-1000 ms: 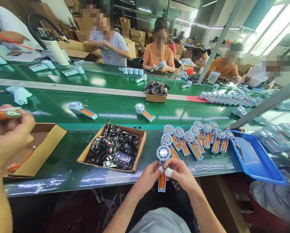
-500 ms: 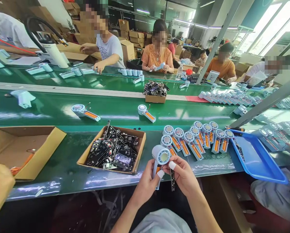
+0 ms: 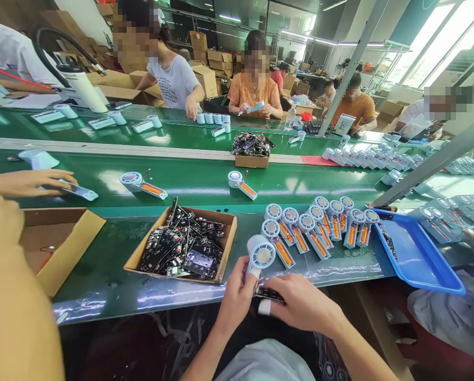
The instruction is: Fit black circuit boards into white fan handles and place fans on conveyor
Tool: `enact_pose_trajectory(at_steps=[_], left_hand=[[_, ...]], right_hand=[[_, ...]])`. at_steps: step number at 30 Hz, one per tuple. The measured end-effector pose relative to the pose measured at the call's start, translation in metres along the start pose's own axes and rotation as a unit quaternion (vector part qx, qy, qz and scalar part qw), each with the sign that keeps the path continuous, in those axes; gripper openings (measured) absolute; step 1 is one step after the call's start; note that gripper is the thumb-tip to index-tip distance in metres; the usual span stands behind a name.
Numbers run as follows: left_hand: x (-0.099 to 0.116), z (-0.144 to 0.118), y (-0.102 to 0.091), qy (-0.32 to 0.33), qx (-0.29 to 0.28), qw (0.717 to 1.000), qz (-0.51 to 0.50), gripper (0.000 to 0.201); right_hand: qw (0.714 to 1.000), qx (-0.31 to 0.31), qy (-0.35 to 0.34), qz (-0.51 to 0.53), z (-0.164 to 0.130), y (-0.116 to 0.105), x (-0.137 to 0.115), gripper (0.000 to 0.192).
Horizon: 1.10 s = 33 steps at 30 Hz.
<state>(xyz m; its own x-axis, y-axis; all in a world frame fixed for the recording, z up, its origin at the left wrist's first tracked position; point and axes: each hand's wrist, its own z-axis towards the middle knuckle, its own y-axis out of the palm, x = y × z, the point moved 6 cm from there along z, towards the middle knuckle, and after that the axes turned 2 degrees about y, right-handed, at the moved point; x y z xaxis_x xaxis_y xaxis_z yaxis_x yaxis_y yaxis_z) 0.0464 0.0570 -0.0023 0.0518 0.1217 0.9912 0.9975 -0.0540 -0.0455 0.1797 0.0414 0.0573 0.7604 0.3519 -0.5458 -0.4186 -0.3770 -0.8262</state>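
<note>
My left hand (image 3: 237, 290) is wrapped around the handle of a light blue handheld fan (image 3: 262, 254), its round head facing up and toward me. Between the thumb and fingers of my right hand (image 3: 306, 304) is a narrow black circuit board (image 3: 271, 294), lying crosswise beside the fan's handle. Whether board and handle touch I cannot tell, as my fingers cover that spot. White covers sit on my thumbs. To the right, several open fan bodies (image 3: 316, 225) with orange cells in their handles lie on the bench. A cardboard box of black circuit boards (image 3: 189, 243) stands to the left.
A co-worker's arm (image 3: 26, 182) crosses from the left above an open cardboard box (image 3: 70, 248). Fan bodies (image 3: 240, 184) lie on the green conveyor (image 3: 189, 180). At right are a blue tray (image 3: 423, 259) and a slanting metal post (image 3: 431, 161). Several people work opposite.
My right hand has turned, bringing the circuit board from hanging down to crosswise by the handle. A co-worker's hand at left has reached out onto the conveyor with a fan body.
</note>
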Motion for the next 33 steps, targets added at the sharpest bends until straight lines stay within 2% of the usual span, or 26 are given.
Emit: enact_pose_trajectory(at_steps=[2, 3, 7, 10, 12, 14, 17, 20, 23, 26, 30, 33], left_hand=[[0.001, 0.0, 0.002, -0.015, -0.022, 0.999, -0.044, 0.017], [0.0, 0.001, 0.003, -0.026, -0.031, 0.997, -0.067, 0.016], [-0.011, -0.001, 0.008, -0.058, -0.06, 0.981, -0.173, 0.027], [-0.013, -0.006, 0.013, -0.051, -0.088, 0.968, -0.231, 0.034], [-0.011, -0.009, 0.015, -0.044, -0.097, 0.972, -0.21, 0.04], [-0.006, -0.011, 0.016, -0.034, -0.1, 0.981, -0.165, 0.045], [-0.002, -0.012, 0.015, -0.022, -0.075, 0.992, -0.103, 0.044], [-0.006, -0.01, 0.012, -0.024, -0.013, 0.998, -0.049, 0.034], [-0.009, -0.007, 0.011, -0.013, 0.032, 0.999, -0.001, 0.026], [-0.009, -0.002, 0.011, 0.007, 0.056, 0.998, 0.033, 0.024], [-0.008, 0.001, 0.013, -0.008, 0.028, 1.0, -0.01, 0.03], [-0.008, -0.002, 0.015, -0.008, 0.013, 0.999, -0.052, 0.038]], right_hand=[[0.994, -0.022, -0.035, 0.097, 0.001, 0.004, -0.007, 0.01], [0.986, -0.02, -0.031, 0.16, 0.002, 0.007, -0.006, 0.016], [0.918, -0.002, 0.051, 0.393, 0.008, 0.032, 0.008, 0.041], [0.881, 0.056, 0.077, 0.463, 0.009, 0.043, 0.017, 0.054], [0.867, 0.093, 0.082, 0.483, 0.009, 0.046, 0.02, 0.058], [0.848, 0.103, 0.092, 0.511, 0.009, 0.049, 0.021, 0.06], [0.827, 0.127, 0.106, 0.537, 0.005, 0.049, 0.021, 0.055], [0.843, 0.189, 0.101, 0.494, -0.006, 0.045, 0.019, 0.038], [0.877, 0.231, 0.103, 0.408, -0.017, 0.047, 0.017, 0.04], [0.894, 0.282, 0.115, 0.329, -0.02, 0.052, 0.018, 0.039], [0.907, 0.345, 0.101, 0.219, -0.013, 0.052, 0.017, 0.041], [0.939, 0.317, 0.104, 0.082, -0.005, 0.054, 0.012, 0.048]])
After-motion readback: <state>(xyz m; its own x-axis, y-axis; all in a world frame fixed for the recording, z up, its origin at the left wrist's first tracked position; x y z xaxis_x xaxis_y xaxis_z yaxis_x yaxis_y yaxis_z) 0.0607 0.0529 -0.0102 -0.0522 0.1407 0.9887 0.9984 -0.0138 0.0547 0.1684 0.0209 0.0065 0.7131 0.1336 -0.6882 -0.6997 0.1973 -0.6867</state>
